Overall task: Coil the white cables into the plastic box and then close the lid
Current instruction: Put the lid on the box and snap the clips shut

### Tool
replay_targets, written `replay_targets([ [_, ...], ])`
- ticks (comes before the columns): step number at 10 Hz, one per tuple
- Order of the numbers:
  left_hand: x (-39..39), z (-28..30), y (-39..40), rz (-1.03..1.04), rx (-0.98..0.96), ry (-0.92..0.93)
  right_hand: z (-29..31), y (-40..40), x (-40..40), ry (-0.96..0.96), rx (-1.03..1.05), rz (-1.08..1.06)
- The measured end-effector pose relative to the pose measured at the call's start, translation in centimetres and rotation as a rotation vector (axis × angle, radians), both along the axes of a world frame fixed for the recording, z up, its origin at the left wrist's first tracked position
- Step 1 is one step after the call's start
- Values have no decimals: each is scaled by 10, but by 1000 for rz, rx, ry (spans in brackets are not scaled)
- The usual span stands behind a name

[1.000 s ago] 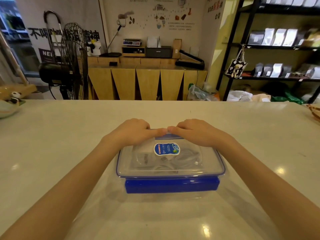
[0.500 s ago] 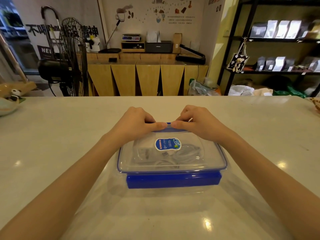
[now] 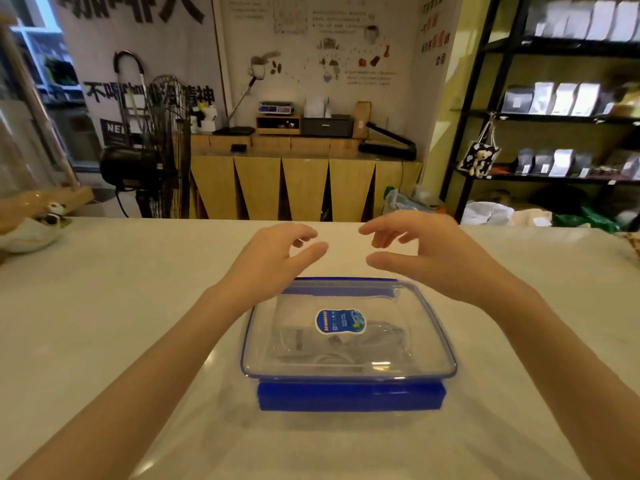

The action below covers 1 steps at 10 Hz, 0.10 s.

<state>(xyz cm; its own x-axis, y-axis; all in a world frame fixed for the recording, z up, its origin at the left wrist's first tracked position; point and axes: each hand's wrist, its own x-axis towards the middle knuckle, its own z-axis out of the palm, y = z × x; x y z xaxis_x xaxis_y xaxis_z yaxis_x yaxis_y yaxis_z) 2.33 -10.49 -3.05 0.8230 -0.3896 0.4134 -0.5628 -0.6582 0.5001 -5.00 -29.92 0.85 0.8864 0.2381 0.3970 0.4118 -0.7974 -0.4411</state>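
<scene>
**Now both hands hover open above the lidded box**

Head view: the clear plastic box [image 3: 348, 344] sits on the pale countertop [image 3: 104, 323], centred just in front of the person. Its transparent lid [image 3: 429, 337] lies on top, edged in blue, with a blue oval sticker [image 3: 340, 321] near the middle. A blue latch flap [image 3: 349, 396] runs along the near side of the box, and a second blue flap [image 3: 343, 287] lies along the far edge; whether either is fully clipped down cannot be told. Through the lid the white cables [image 3: 367, 344] show as a loose coil on the box floor, beside a pale adapter block [image 3: 292, 341] to the left.

The left hand [image 3: 273, 261] is held over the far left corner of the box, fingers spread and slightly curled, gripping nothing. The right hand [image 3: 429, 254] mirrors it over the far right corner, likewise spread with nothing held. The thumbs point toward each other with a gap between them, and neither hand appears to touch the lid. Both bare forearms reach in from the lower corners of the frame.

At the left edge of the countertop rests a ceramic dish [image 3: 27, 233] with a small panda figure. Beyond the counter stand a black fan [image 3: 166, 150], a wooden-fronted sideboard [image 3: 304, 188] and dark shelving [image 3: 554, 133] holding packets.
</scene>
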Motion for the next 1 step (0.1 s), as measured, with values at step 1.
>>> replay_targets([
  [1,-5,22,6,-1,-169,-91,49,0,-50,-188,170,154],
])
